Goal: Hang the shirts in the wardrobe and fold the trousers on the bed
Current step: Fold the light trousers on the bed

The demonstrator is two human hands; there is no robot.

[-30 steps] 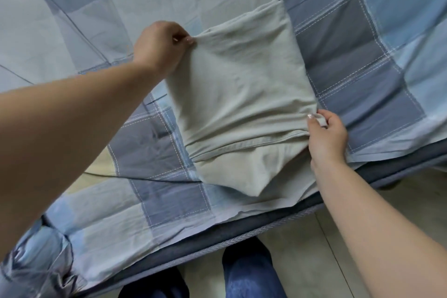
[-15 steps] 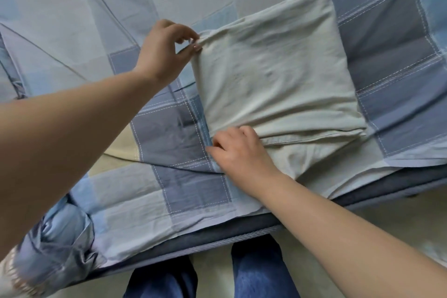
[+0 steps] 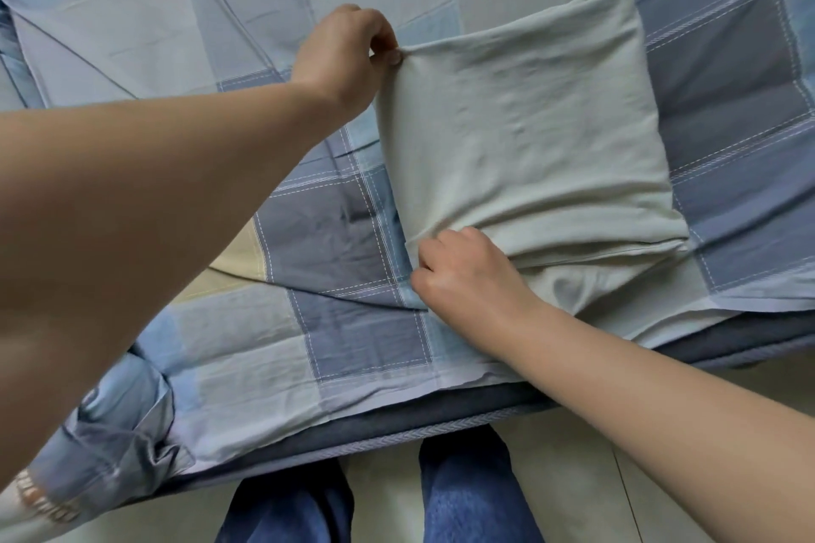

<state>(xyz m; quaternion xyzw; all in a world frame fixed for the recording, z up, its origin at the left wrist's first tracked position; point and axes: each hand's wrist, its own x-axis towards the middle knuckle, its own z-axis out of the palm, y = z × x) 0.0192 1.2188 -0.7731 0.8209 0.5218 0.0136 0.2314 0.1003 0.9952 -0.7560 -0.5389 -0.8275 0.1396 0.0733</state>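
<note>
Bed: checked sheet (image 3: 335, 242) in blue, grey and pale patches covers the mattress, whose dark edge (image 3: 397, 432) runs along the near side above a pale tiled floor (image 3: 573, 445).
Trousers: pale grey-green trousers (image 3: 520, 137) lie folded into a rough rectangle on the sheet, near the bed's edge, with a lower layer poking out beneath the near fold.
Left hand: left hand (image 3: 342, 53) pinches the far-left corner of the fold between thumb and fingertips.
Right hand: right hand (image 3: 463, 273) has its fingers curled, gripping the near-left corner.
Bottom left: crumpled blue striped garment (image 3: 101, 441) hangs at the bed's corner.
Person: legs in blue jeans (image 3: 467, 498) stand by the bed.
</note>
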